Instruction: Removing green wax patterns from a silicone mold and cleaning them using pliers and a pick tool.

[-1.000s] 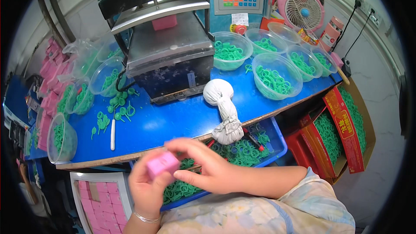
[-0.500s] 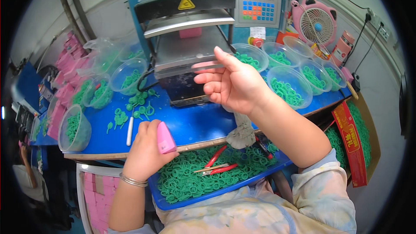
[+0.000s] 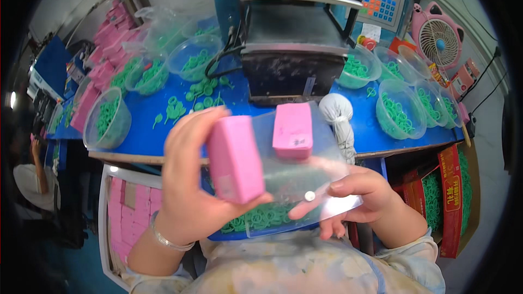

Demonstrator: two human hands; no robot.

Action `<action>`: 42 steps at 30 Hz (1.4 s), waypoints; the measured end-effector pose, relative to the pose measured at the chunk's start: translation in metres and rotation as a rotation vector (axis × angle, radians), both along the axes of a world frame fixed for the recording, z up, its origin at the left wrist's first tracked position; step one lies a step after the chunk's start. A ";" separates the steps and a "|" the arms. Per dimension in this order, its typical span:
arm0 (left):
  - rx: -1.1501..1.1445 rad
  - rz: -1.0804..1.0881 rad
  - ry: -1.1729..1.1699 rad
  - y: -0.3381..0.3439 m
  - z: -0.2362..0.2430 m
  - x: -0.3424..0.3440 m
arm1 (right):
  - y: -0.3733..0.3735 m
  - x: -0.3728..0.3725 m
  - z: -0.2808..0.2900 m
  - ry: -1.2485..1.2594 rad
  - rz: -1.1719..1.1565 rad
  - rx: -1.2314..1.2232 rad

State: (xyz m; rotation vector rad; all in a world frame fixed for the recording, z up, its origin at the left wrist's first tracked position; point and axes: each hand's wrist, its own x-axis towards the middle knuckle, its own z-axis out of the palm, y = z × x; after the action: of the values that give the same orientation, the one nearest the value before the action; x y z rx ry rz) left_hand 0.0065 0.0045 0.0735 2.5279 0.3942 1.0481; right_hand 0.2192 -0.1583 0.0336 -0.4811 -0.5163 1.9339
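Looking down from the head camera, you are holding a pink box [image 3: 235,159] upright in your left hand [image 3: 188,185], fingers closed around it, in front of your chest. Your right hand [image 3: 357,196] is gripping the lower edge of a clear plastic sheet [image 3: 297,185], and a second pink box [image 3: 293,130] is lying on its far part. Beyond them a press machine [image 3: 297,49] is standing on the blue table [image 3: 158,136], with bowls of green rings [image 3: 397,110] beside it
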 end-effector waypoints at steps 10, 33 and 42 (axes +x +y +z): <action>-0.131 0.201 0.154 0.033 -0.046 0.031 | -0.034 -0.011 -0.002 0.150 0.099 -0.143; 0.341 -0.105 -0.058 -0.017 -0.034 0.025 | -0.015 -0.029 -0.051 -0.630 -0.123 0.259; 0.069 -0.223 -0.196 -0.066 0.032 -0.030 | -0.017 -0.002 0.022 0.110 -0.038 0.026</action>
State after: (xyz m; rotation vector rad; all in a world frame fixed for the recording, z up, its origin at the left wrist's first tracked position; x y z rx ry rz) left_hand -0.0237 -0.0617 0.1053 2.4295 0.0210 1.2227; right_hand 0.2174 -0.1755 0.0554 -0.3626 -0.4576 1.9032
